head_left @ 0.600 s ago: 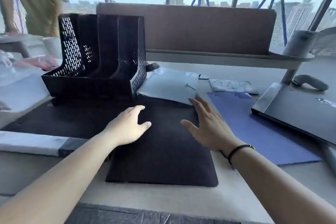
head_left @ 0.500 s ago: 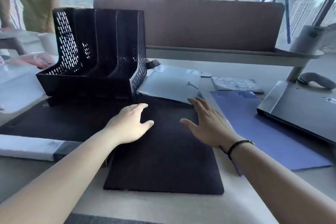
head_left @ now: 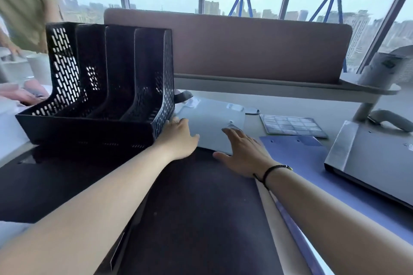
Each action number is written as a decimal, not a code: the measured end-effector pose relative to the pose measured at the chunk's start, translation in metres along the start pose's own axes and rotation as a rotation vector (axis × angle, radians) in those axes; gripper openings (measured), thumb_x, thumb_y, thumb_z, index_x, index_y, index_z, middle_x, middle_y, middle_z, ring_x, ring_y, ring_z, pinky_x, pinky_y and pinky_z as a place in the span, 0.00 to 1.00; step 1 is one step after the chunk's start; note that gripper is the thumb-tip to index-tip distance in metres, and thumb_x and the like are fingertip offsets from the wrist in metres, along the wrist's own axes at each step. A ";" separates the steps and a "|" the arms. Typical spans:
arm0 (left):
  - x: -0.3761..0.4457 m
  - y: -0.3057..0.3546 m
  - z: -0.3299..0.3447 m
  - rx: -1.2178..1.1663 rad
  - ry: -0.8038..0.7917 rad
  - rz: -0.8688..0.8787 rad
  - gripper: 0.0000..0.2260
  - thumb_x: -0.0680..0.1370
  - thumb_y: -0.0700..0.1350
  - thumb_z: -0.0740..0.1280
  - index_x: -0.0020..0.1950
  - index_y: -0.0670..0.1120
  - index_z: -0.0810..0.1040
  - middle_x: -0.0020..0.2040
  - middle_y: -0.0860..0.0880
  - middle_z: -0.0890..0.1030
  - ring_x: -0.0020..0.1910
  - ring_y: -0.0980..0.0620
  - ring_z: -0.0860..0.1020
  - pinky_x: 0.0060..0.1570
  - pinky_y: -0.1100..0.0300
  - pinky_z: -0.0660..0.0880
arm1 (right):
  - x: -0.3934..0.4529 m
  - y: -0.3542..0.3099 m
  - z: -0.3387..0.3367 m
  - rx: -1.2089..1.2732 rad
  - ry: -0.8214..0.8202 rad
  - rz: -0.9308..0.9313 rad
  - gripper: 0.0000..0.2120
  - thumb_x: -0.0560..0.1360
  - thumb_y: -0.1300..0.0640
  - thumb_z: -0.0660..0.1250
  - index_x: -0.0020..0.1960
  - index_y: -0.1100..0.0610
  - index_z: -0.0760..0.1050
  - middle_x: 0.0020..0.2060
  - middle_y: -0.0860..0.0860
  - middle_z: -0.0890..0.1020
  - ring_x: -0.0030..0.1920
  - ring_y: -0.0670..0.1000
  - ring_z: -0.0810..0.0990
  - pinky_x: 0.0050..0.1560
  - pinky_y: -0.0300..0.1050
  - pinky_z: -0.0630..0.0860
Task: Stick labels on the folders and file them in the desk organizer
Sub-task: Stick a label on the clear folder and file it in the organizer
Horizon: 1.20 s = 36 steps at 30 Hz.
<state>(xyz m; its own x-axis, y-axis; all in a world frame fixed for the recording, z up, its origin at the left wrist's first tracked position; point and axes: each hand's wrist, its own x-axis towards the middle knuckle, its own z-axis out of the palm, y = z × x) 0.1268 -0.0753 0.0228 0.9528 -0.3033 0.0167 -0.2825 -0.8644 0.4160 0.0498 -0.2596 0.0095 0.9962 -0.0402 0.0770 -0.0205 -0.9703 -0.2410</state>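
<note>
The desk (head_left: 297, 102) lay pale before me, backed by a brown divider panel (head_left: 245, 44) beneath the windows. Nearest me, a large black folder (head_left: 196, 212) lay flat on it, running from the bottom edge up towards my hands. On the left stood the black mesh desk organizer (head_left: 100, 87), its upright compartments all showing dark and bare inside, with another dark folder (head_left: 44, 183) flat in front of it. To the right a blue folder (head_left: 312, 163) lay flat, partly under the base of a grey stand (head_left: 368, 154).

Beyond the black folder, just beside the organizer's right wall, a light grey folder (head_left: 212, 118) lay flat with its near edge overlapping the black one. Farther right, apart from the folders, a sheet of labels (head_left: 290, 124) in a grid rested on the desk.

My left hand (head_left: 178, 138) was reached forward, palm down, its fingertips at the organizer's lower right corner and over the left part of the grey folder; the fingers lay loosely together and gripped nothing that I could see. My right hand (head_left: 243, 154) was spread flat, palm down, with the thumb out to the left, resting on the near right corner of the grey folder, holding nothing. A thin black bracelet (head_left: 268, 172) circled that wrist.
</note>
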 end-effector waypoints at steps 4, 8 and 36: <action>0.048 0.003 0.011 0.038 -0.080 -0.176 0.32 0.80 0.55 0.59 0.78 0.40 0.56 0.80 0.37 0.52 0.77 0.34 0.57 0.74 0.43 0.61 | 0.021 -0.002 0.011 0.010 -0.057 0.028 0.37 0.77 0.36 0.61 0.80 0.50 0.52 0.78 0.50 0.60 0.76 0.53 0.62 0.74 0.52 0.59; 0.068 0.007 0.019 0.102 -0.052 -0.248 0.34 0.78 0.59 0.60 0.79 0.42 0.57 0.77 0.38 0.61 0.74 0.35 0.63 0.70 0.46 0.66 | 0.030 0.003 0.016 -0.009 -0.056 0.051 0.36 0.78 0.35 0.59 0.79 0.49 0.53 0.78 0.49 0.61 0.76 0.53 0.63 0.76 0.53 0.54; -0.038 0.017 -0.049 -0.440 0.030 -0.086 0.26 0.80 0.49 0.67 0.77 0.49 0.66 0.67 0.49 0.74 0.50 0.46 0.82 0.44 0.56 0.77 | -0.040 -0.019 0.005 0.010 0.325 -0.218 0.21 0.77 0.57 0.63 0.69 0.46 0.74 0.63 0.45 0.80 0.61 0.54 0.79 0.57 0.47 0.76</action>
<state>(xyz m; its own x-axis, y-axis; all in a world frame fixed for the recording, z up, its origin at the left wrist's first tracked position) 0.0916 -0.0593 0.0741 0.9753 -0.2204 -0.0109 -0.1341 -0.6312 0.7640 0.0104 -0.2381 0.0061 0.8984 0.0920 0.4294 0.1913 -0.9621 -0.1943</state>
